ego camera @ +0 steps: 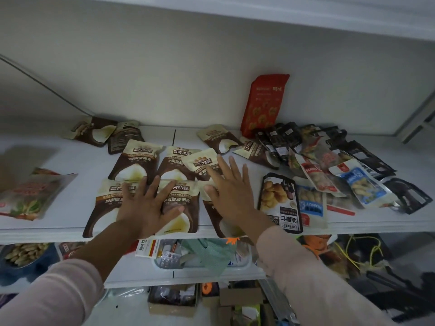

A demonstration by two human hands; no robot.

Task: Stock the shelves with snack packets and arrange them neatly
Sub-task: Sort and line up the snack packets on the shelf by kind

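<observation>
- Brown-and-cream snack packets (138,161) lie flat in two loose rows at the middle of the white shelf (80,158). The front row reaches the shelf's front edge, and a few more of the same kind lie scattered near the back wall.
- The left hand (143,205) is spread palm down, with straight fingers pressing across the two front-left packets.
- The right hand (233,196) is spread flat too. It rests on the front-right packet, and its fingertips touch a tilted packet (200,161) in the back row. Neither hand pinches anything.
- The step in hand looks like arranging: the packets are already on the shelf and are being squared into rows.
- The next move probably calls for turning the tilted packet straight and sliding the overlapping front ones apart with flat, light pressure. These glossy pouches are likely to skid or ride over each other.
- To the right, a heap of black packets (282,137) and blue-and-white peanut packets (362,187) remains unsorted. A red packet (264,104) stands upright against the back wall.
- On the shelf below, a white tray (244,264) holds blister packs and a green cloth (211,252).
- A blue bowl (42,262) at the far left holds pale pods, perhaps peanuts.
- Lower down sits a cardboard box (171,307), its contents too dark to make out.
</observation>
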